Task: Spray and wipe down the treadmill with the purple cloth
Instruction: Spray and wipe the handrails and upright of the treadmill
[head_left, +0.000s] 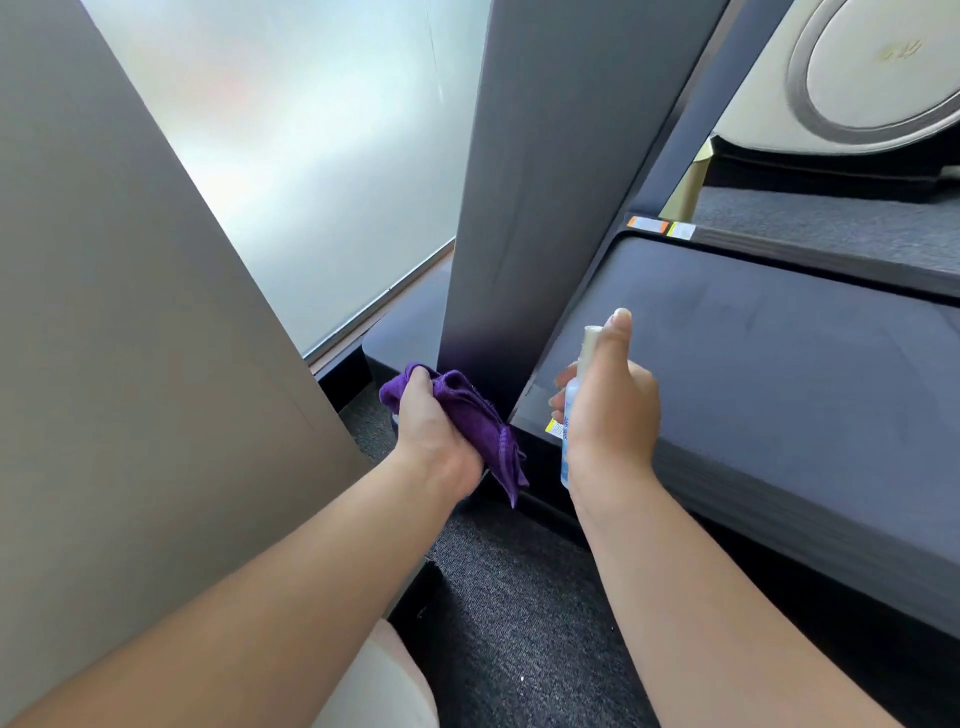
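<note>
I see my left hand (434, 421) curled round the purple cloth (467, 415), a soft, ribbed bunch of fabric pressed against the foot of the treadmill's upright post (540, 182), a flat, smooth, dark grey slab that rises out of the top of the frame. One loose corner of the cloth hangs down to a point below my wrist. My right hand (610, 410) grips a slim spray bottle (571, 415), clear plastic with a pale cap, the index finger raised over its top; my fingers hide most of the bottle and the blue print on its label is too blurred to read. The treadmill belt (779, 364) lies just to the right, matt and dark, with a rounded corner and small stickers at its edges that I cannot make out. Below is coarse grey carpet (519, 597). A plain beige panel (130, 338) fills the left, and frosted glass (322, 130) glows behind the post
</note>
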